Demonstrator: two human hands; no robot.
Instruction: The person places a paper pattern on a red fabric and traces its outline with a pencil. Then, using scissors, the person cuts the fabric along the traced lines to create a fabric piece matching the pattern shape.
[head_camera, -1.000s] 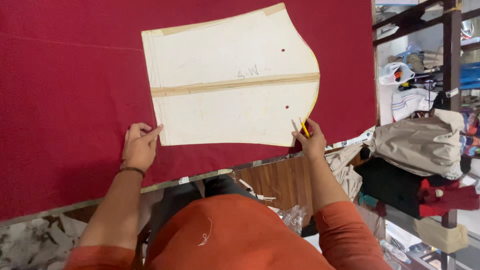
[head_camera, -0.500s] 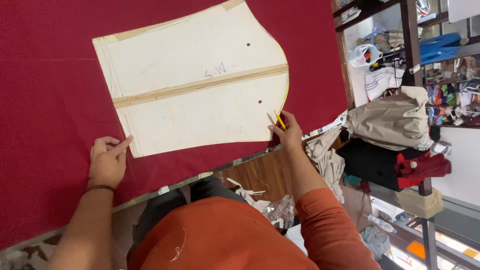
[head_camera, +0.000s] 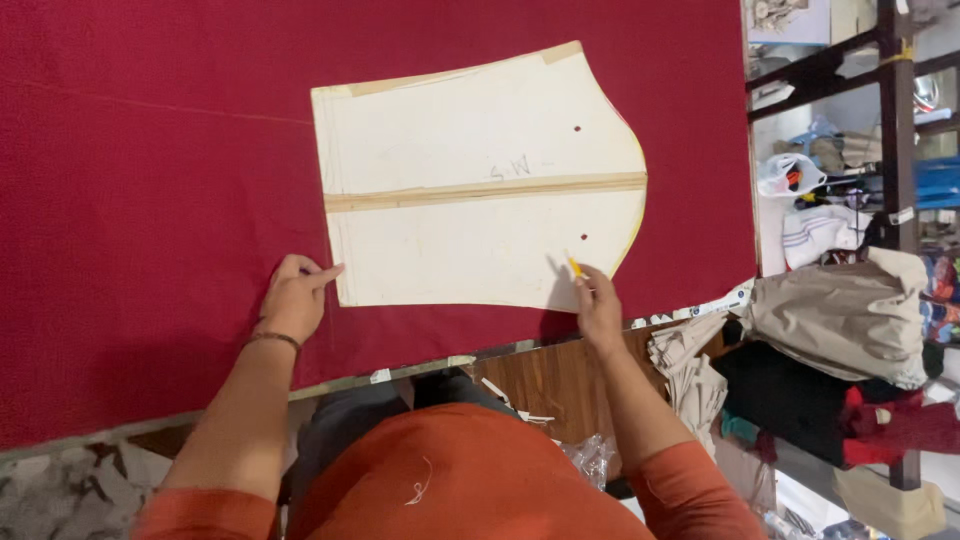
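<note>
Red cloth (head_camera: 150, 180) is spread flat over most of the view, running to the near edge of a wooden table (head_camera: 555, 380), where a strip of bare brown wood shows beside the person's orange top. On the cloth lies a cream paper pattern piece (head_camera: 480, 180), flat, with a straight left side, a curved right side and a tan band of tape crossing its middle from left to right; another tan strip runs along its top edge, and two small dark dots sit near the curved side. To the right, off the table, a heap of folded beige fabric (head_camera: 840, 315) rests over dark and red garments, next to a dark metal rack with bags and bundles on it. The left hand (head_camera: 295, 295) lies on the red cloth just beside the pattern's lower left corner, loosely curled, holding nothing, its forefinger stretched out so that the tip touches the paper's edge; a thin band circles that wrist. The right hand (head_camera: 598, 300) rests at the pattern's lower edge near the start of the curve, fingers pinched around a small yellow piece of chalk (head_camera: 574, 267) whose tip points onto the paper.
</note>
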